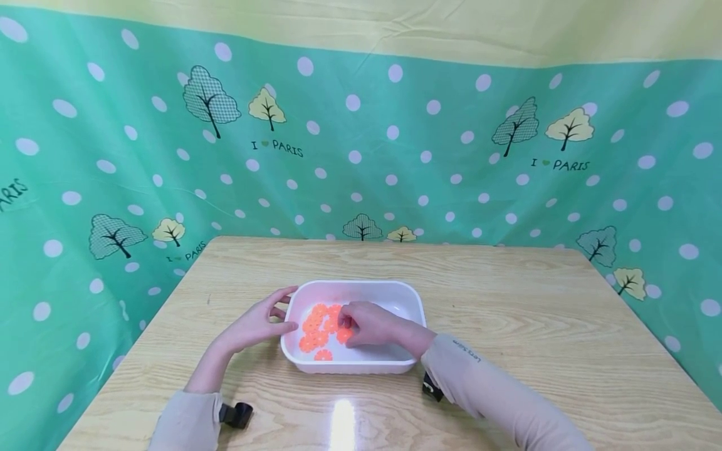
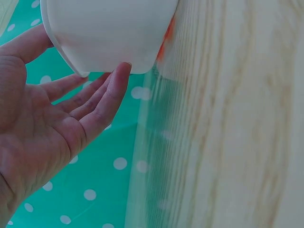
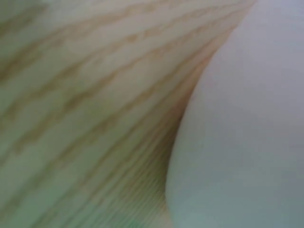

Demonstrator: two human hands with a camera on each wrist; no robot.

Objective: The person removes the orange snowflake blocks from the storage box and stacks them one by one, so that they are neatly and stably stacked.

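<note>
A white rectangular basin stands on the table, holding several small, flat, orange flower-shaped pieces bunched on its left side. At the basin's left end, my left hand holds the rim, with the thumb over it and the fingers against the outer wall; the left wrist view shows this hand from its palm side. My right hand reaches into the basin with bent fingers. An orange piece shows between its thumb and fingers; whether it is gripped cannot be made out. The right wrist view shows no fingers.
The wooden table reaches back to a green dotted curtain. A black wrist camera sits under the left sleeve, another black camera under the right. The basin's outer wall fills the right side of the right wrist view.
</note>
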